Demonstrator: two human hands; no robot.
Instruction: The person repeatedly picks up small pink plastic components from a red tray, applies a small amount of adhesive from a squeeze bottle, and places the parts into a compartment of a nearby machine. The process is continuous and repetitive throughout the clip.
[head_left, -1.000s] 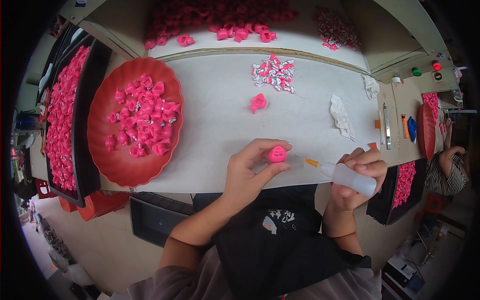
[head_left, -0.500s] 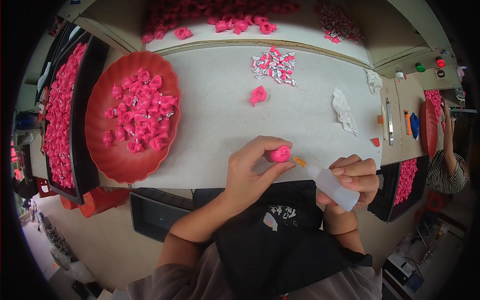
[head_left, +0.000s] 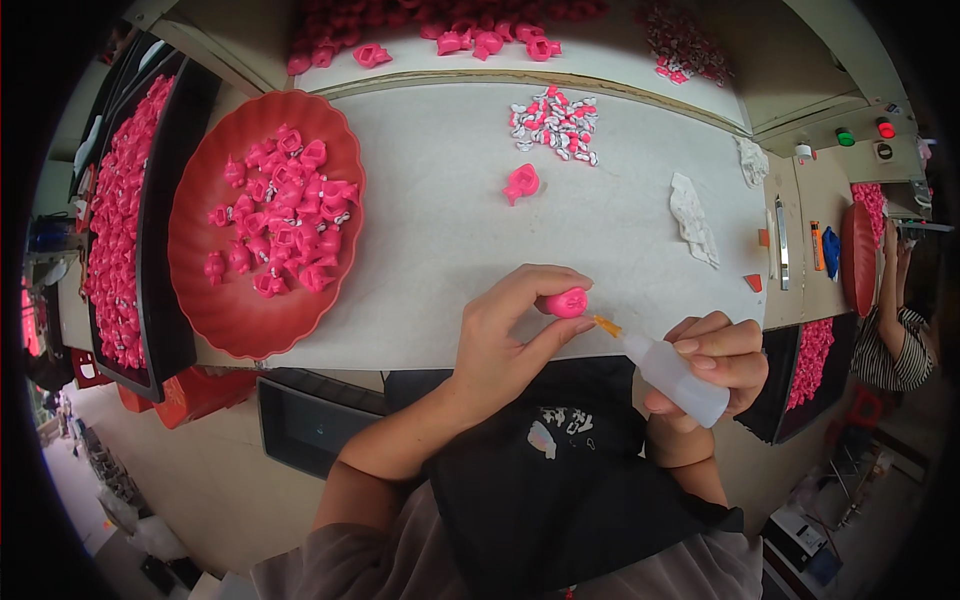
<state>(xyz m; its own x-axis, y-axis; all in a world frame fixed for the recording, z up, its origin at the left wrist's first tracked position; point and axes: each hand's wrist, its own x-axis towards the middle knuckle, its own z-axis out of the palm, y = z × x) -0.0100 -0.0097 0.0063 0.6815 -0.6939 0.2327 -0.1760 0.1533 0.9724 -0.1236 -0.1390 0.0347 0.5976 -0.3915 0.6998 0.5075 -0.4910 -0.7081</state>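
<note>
Between thumb and fingers, my left hand (head_left: 510,325) pinches a small pink plastic piece (head_left: 567,302) with a rounded face. My right hand (head_left: 715,362) is wrapped around a translucent squeeze bottle (head_left: 680,380), tilted so its orange-yellow nozzle (head_left: 607,326) points at the pink piece, close to my left thumb tip. Whether the nozzle touches the piece, I cannot tell. Farther up the white work surface (head_left: 440,230) lies a single hollow pink piece (head_left: 522,184). Beyond it is a pile of small white-and-pink parts (head_left: 556,126).
At left stands a red scalloped bowl (head_left: 200,290) of pink pieces, beside a black tray (head_left: 165,250) filled with more. A shelf (head_left: 400,70) at the back carries further pieces. Crumpled white tissue (head_left: 690,220) lies at right. A co-worker's striped sleeve (head_left: 905,350) shows far right.
The view has shifted slightly. Both hands keep their grips, with the bottle's nozzle still beside the pink piece.
</note>
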